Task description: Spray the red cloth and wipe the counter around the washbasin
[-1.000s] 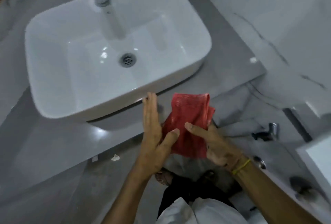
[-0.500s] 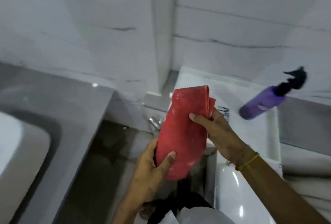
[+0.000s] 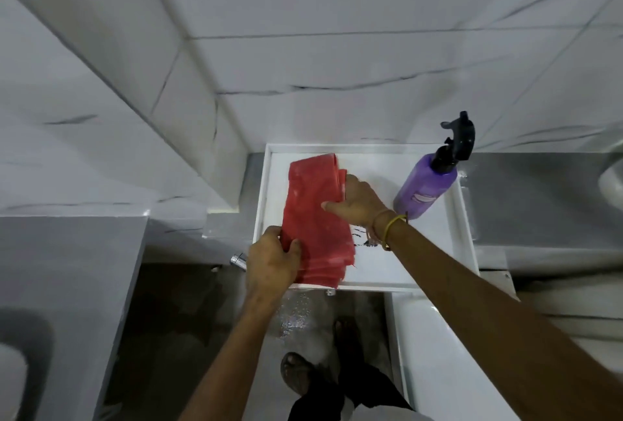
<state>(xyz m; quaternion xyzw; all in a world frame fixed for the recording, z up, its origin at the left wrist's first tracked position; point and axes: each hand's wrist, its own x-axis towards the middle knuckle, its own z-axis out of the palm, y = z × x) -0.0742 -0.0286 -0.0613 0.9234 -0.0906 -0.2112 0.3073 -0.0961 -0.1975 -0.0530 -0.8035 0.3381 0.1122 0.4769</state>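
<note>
A folded red cloth (image 3: pixel 313 218) is held over the left part of a white cistern lid (image 3: pixel 414 265). My left hand (image 3: pixel 273 265) grips the cloth's near end from below-left. My right hand (image 3: pixel 357 205) holds its far right edge, thumb across the fabric. A purple spray bottle (image 3: pixel 424 188) with a black trigger head stands on the lid's right side, just right of my right hand and apart from it. The grey counter (image 3: pixel 67 269) lies at the left, and a sliver of the washbasin (image 3: pixel 10 377) shows at the bottom left corner.
White marbled wall tiles fill the top. A grey ledge (image 3: pixel 526 198) runs to the right of the lid. A chrome tap (image 3: pixel 237 260) sticks out below the wall step. The wet dark floor and my sandalled foot (image 3: pixel 296 373) are below.
The view swung right from the washbasin to the cistern lid. Both hands carried the red cloth along; it now sits over the lid, near the spray bottle.
</note>
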